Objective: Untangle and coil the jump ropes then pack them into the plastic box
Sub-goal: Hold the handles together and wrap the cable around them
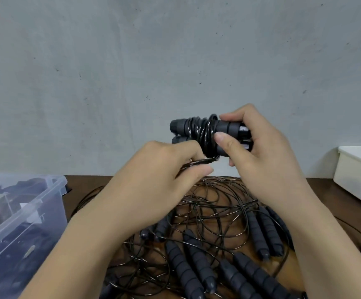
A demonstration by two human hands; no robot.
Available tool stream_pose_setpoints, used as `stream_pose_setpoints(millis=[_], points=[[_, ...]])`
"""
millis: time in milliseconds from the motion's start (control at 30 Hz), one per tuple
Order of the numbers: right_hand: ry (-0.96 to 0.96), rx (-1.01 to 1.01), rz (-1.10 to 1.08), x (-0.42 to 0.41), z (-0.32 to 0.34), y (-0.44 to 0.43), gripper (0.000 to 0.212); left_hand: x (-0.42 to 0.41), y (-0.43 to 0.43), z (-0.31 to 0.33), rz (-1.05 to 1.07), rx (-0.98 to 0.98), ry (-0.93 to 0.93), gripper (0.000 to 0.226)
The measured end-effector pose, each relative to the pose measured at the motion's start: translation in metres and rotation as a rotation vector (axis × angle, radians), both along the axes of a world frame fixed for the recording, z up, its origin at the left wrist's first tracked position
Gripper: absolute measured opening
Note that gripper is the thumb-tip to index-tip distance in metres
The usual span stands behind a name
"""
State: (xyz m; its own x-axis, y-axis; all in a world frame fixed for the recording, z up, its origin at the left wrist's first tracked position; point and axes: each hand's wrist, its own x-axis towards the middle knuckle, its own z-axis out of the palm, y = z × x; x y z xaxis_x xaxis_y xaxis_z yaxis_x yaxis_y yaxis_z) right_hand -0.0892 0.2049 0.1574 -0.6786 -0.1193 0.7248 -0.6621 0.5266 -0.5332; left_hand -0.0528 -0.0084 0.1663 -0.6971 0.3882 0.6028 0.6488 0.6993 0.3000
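My right hand [259, 145] is gripping a pair of jump-rope handles [199, 134] with black cord wound around them, held up above the table [89, 182]. My left hand [164, 169] is pinching the cord's loose end [201, 161] just beneath. Below them, a tangle of ropes [214, 229] is lying on the table; the clear plastic box [22, 216] is sitting at the left, a white tray [358, 169] at the far right.

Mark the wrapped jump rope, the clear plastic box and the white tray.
wrapped jump rope [199, 132]: head view, cord coils.
clear plastic box [56, 183]: head view, rim corner.
white tray [354, 173]: head view, side wall.
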Motion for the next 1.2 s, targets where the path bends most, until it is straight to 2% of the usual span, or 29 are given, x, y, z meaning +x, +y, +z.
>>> stream_pose_setpoints(millis=[167,367,533,633,800,967,1033,1100,1133,1200], points=[[-0.256,0.107,0.193,0.006,0.0,-0.005,0.016,-0.008,-0.016,0.006,-0.02,0.168,0.147,0.02],[-0.377,0.14,0.364,0.016,0.006,0.0,0.014,-0.017,-0.029,0.006,-0.126,0.251,0.107,0.015],[-0.501,0.237,0.506,0.025,0.011,0.006,0.013,-0.027,-0.03,-0.001,-0.165,0.338,-0.002,0.016],[-0.549,0.147,0.61,0.032,0.016,0.007,0.015,-0.03,-0.032,-0.003,-0.209,0.434,-0.089,0.014],[-0.481,0.053,0.523,0.031,0.015,0.003,0.016,-0.044,-0.029,-0.012,-0.171,0.45,-0.13,0.016],[-0.411,-0.104,0.534,0.027,0.011,-0.002,0.015,-0.06,-0.028,-0.031,-0.114,0.544,-0.301,0.027],[-0.344,-0.184,0.54,0.025,0.01,-0.006,0.015,-0.059,-0.023,-0.034,0.059,0.434,-0.29,0.032],[-0.27,-0.283,0.545,0.02,0.008,-0.009,0.016,-0.051,-0.012,-0.03,0.14,0.289,-0.339,0.04],[-0.238,-0.345,0.541,0.019,0.008,-0.011,0.015,-0.048,-0.004,-0.028,0.11,0.267,-0.386,0.046],[-0.152,-0.425,0.486,0.014,0.006,-0.013,0.015,-0.041,0.009,-0.026,-0.045,0.384,-0.466,0.054]])
